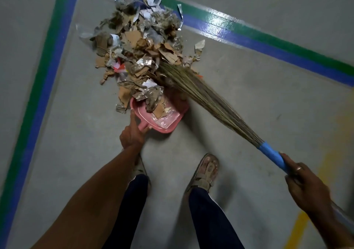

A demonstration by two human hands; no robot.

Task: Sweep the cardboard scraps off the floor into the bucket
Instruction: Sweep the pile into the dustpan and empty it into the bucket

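A big heap of cardboard scraps (141,43), mixed with paper and foil bits, lies on the grey floor ahead of me. A pink dustpan (173,123) sits at the heap's near edge with some scraps and a clear plastic piece in it. My left hand (132,135) grips the dustpan's handle. My right hand (304,183) grips the blue handle of a grass broom (208,99), whose bristles reach up left across the pan's far rim into the heap. No bucket is in view.
Green and blue floor tape (268,43) borders the area at the left and back. Yellow floor marks (298,227) lie at the lower right. My two sandalled feet (206,172) stand just behind the dustpan.
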